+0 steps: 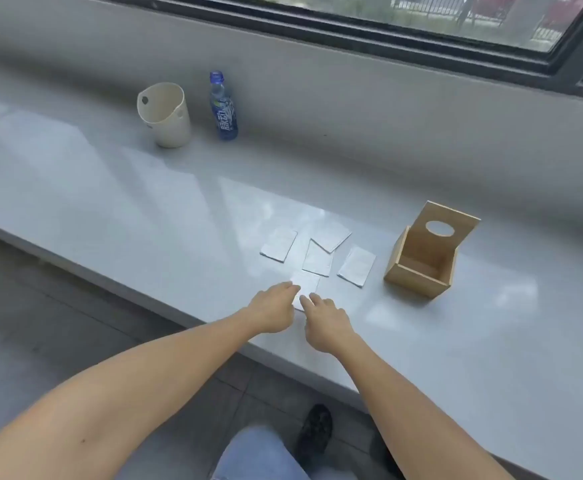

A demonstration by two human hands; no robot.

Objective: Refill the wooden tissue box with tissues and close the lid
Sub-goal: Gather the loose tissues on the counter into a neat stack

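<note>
Head view finding: your left hand [272, 311] and right hand [324, 322] both reach over the near edge of the pale grey window ledge [117, 188], side by side and almost touching. Your left fingers are extended and held together, their tips at the left edge of the nearest tissue [305, 284]. Your right hand is spread loosely, fingertips on or just over the near end of that same tissue. Neither hand has closed on anything; whether the fingertips actually press the paper cannot be told.

Tissue count: five folded white tissues lie flat on the ledge. Beyond the nearest one sit a left tissue [279, 244], a middle tissue [317, 259], a far tissue [331, 236] whose near corner overlaps the middle one, and a right tissue [357, 266].

Box status: the wooden tissue box [418, 270] stands to the right of the tissues, apart from them. Its hinged lid [444, 225], with an oval opening, is raised upright at the far side. What shows of the interior holds nothing.

Other items: a cream plastic bucket [165, 114] and a blue-labelled drink bottle [223, 107] stand together at the back of the ledge, well apart from the work. Below, your jeans [255, 455] and one dark shoe [314, 433] show over the tiled floor.
</note>
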